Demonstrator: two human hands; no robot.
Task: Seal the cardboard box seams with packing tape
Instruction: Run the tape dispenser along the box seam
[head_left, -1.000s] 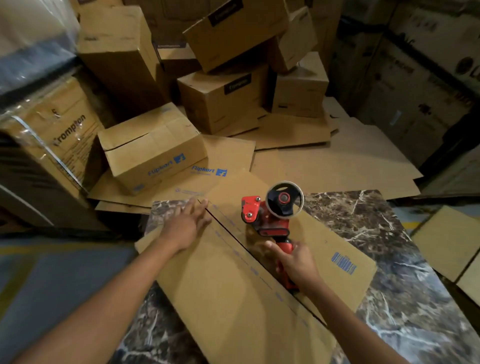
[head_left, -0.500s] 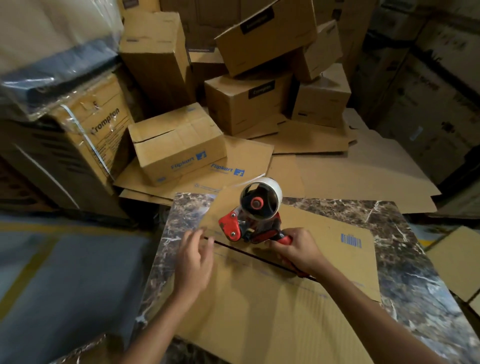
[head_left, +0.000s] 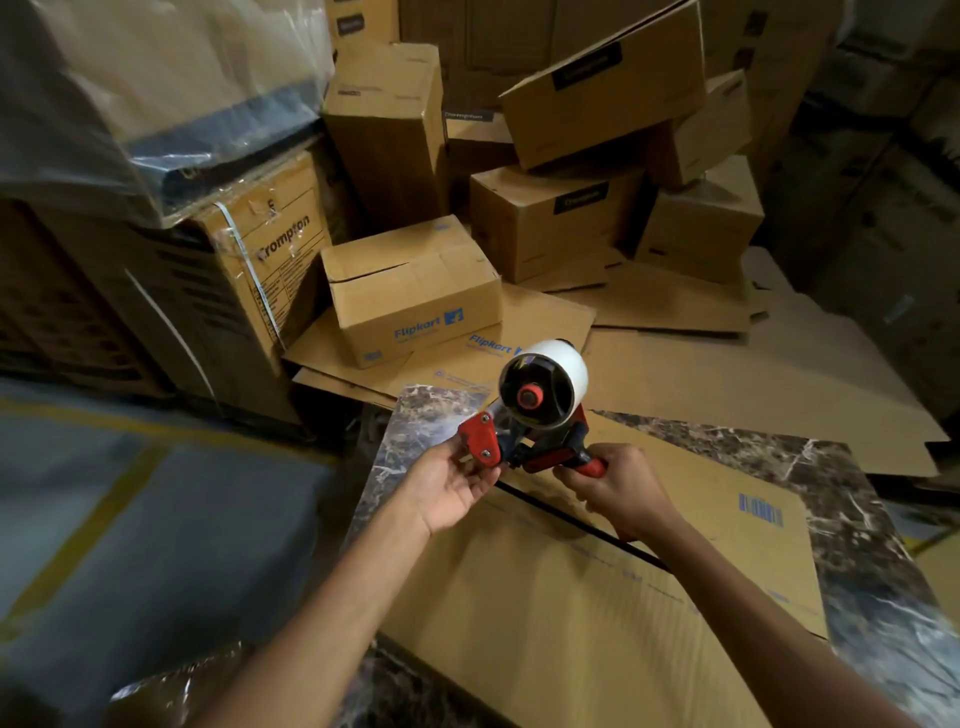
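Observation:
A flattened cardboard box (head_left: 587, 613) lies on a dark marble table (head_left: 862, 525), its open middle seam (head_left: 582, 530) running diagonally. Above the seam's far end I hold a red tape dispenser (head_left: 524, 441) with a white tape roll (head_left: 558, 376). My right hand (head_left: 618, 491) is closed around its red handle. My left hand (head_left: 449, 486) pinches the dispenser's red front end, lifted off the box. Any loose tape end is too small to make out.
Several brown cartons are piled behind the table, with a Flipkart box (head_left: 410, 291) nearest on flat cardboard sheets (head_left: 701, 379). Plastic-wrapped Crompton cartons (head_left: 244, 270) stand at the left. A grey floor with yellow lines (head_left: 130, 509) lies to the left of the table.
My left hand left the cardboard and rose to grip the dispenser's front end. The dispenser lifted off the box and turned its roll upward. The view shifted left.

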